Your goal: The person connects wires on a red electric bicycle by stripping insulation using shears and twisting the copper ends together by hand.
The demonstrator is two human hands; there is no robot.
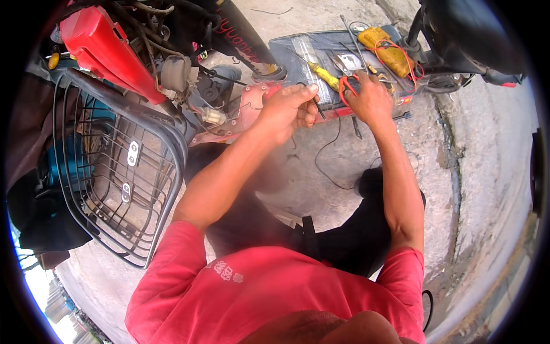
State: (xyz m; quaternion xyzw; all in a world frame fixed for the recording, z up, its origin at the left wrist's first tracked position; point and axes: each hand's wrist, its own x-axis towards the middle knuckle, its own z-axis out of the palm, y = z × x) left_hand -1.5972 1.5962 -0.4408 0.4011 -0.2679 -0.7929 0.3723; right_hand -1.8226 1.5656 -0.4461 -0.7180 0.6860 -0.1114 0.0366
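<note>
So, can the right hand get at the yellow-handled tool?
Probably yes: the yellow-handled tool lies uncovered near the right hand, though that hand seems busy with a red-handled tool.

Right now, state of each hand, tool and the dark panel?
Left hand: closed, pinching dark thin piece
Right hand: closed on red-handled tool, jaws unclear
Yellow-handled screwdriver: lying down, not held
Yellow object: set down, not held
Dark panel: tool-strewn, taped across
</note>
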